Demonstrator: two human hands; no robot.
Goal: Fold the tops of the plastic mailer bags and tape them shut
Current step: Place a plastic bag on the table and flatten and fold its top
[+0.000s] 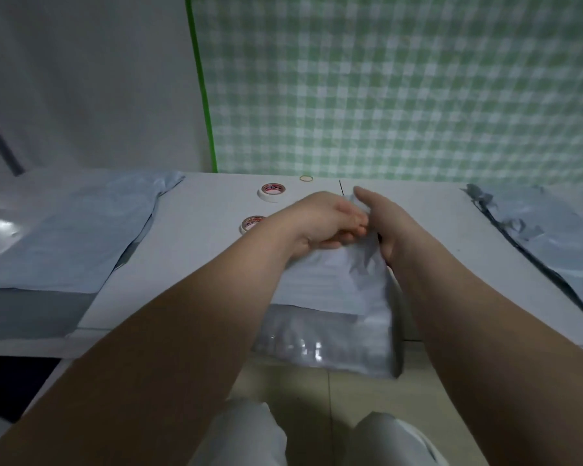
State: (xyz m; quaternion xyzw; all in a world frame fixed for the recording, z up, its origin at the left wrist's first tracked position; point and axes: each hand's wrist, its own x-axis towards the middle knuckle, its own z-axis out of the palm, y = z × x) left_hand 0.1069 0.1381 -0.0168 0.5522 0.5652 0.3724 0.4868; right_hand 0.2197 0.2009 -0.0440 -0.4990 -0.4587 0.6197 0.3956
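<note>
Hands in view: two, both yours; bare forearms reach in from the near edge.
Left hand: fingers curled, pinching the top edge of the mailer bag; not released.
Right hand: closed on the same top edge from the other side, thumb raised; its fingers are hidden behind the plastic.
Hand spacing: the two hands touch each other at the bag's top.
Bags in work: one; pale grey-blue, lying lengthwise at the middle of the table; its far end is lifted and crumpled between your hands; its glossy near end hangs over the table's near edge.
Left pile: flat light-blue mailers at the table's left end; one stack; the layers cannot be counted.
Right pile: rumpled mailers with dark edges at the right end; one heap; number cannot be told.
Tape rolls: two, both white with red-printed cores; far roll lies flat near the back edge; near roll sits just beside your left wrist, partly hidden by it.
Small ring: one, thin, at the back edge; material cannot be told.
Backdrop: one green-checked cloth; one green strip along its left border.
Knees: two, in white fabric, below the table.
</note>
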